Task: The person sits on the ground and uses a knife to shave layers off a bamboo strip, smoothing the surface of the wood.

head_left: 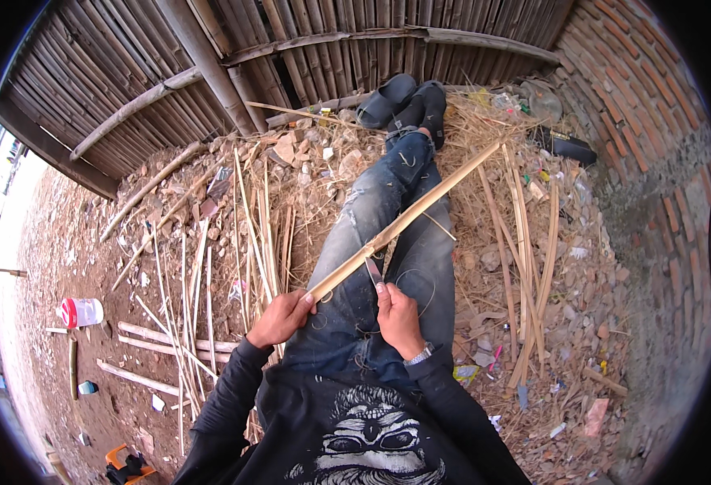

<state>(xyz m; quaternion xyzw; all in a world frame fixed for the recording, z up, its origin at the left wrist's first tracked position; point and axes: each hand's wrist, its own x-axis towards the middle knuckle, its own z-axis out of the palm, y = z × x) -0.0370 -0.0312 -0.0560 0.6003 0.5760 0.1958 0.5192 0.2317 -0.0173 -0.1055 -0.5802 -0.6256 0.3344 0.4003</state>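
A long split bamboo strip (420, 205) slants across my outstretched legs, from lower left up to the far right. My left hand (281, 318) is closed around its near end, over my left thigh. In my right hand (400, 322) is a knife (373, 271), gripped by its handle, which the fingers mostly cover. The blade points away from me, and its tip meets the underside of the strip near a node. Thin curled shavings (426, 295) lie on my jeans (347, 259).
Split bamboo strips (525, 267) lie on the littered ground to the right, more (254, 218) to the left. A bamboo wall (355, 65) stands ahead, a brick wall (654, 121) at right. A red-lidded tub (82, 312) and an orange tool (125, 467) sit at left.
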